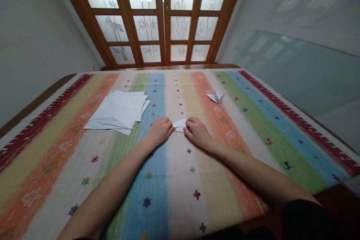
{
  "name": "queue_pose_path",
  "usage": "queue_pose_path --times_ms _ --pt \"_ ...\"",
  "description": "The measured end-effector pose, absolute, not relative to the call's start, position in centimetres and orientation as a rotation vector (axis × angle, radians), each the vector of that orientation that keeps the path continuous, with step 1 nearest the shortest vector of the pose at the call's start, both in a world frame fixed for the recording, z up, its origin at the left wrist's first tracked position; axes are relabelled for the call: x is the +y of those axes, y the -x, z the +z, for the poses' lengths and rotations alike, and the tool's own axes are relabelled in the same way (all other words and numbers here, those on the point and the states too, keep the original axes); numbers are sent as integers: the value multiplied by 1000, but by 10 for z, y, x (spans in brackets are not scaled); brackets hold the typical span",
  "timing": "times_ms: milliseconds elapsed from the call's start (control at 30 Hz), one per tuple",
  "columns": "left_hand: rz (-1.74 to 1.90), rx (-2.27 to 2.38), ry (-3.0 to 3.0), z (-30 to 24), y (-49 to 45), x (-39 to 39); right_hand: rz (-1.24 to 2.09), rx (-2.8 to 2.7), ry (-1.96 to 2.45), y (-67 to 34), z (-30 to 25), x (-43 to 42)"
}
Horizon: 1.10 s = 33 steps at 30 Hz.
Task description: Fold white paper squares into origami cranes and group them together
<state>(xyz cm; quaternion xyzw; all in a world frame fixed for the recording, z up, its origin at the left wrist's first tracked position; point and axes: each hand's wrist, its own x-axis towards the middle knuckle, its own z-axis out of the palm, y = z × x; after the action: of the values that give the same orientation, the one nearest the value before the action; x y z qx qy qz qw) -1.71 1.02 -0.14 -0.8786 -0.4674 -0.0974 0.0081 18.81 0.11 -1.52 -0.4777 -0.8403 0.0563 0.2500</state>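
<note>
A small piece of folded white paper (179, 124) lies between my two hands at the middle of the table. My left hand (161, 130) pinches its left end, fingers curled and thumb pressed in. At the other end, my right hand (197, 132) grips the paper with bent fingers. The fingertips cover both ends, so the full shape of the fold is hidden. Further off to the right stands a folded paper crane (216, 97), its points spread. On the left is a loose stack of white paper sheets (118, 109), some creased.
A striped cloth (180, 180) with small printed figures covers the table. Beyond the far edge is a wooden door (165, 18) with frosted panes. A glass sheet (295, 67) leans along the right wall.
</note>
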Motion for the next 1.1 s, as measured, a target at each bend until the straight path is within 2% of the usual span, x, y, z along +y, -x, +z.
queue_pose_path --times_ms 267,500,600,767,1100 --pt "-226 -1549 2659 8 37 9 356 -2199 1296 -190 -16 5" --pt "-334 -1298 2714 15 26 -7 380 -2191 1297 -189 -18 6" --pt "-221 -1155 2899 2 6 -18 303 -2209 1338 -190 -18 6" --pt "-11 -1326 2948 -13 -9 -25 237 -2183 1455 -198 -18 4" --pt "-79 -1423 2931 -8 -11 -31 428 -2229 1414 -206 -13 19"
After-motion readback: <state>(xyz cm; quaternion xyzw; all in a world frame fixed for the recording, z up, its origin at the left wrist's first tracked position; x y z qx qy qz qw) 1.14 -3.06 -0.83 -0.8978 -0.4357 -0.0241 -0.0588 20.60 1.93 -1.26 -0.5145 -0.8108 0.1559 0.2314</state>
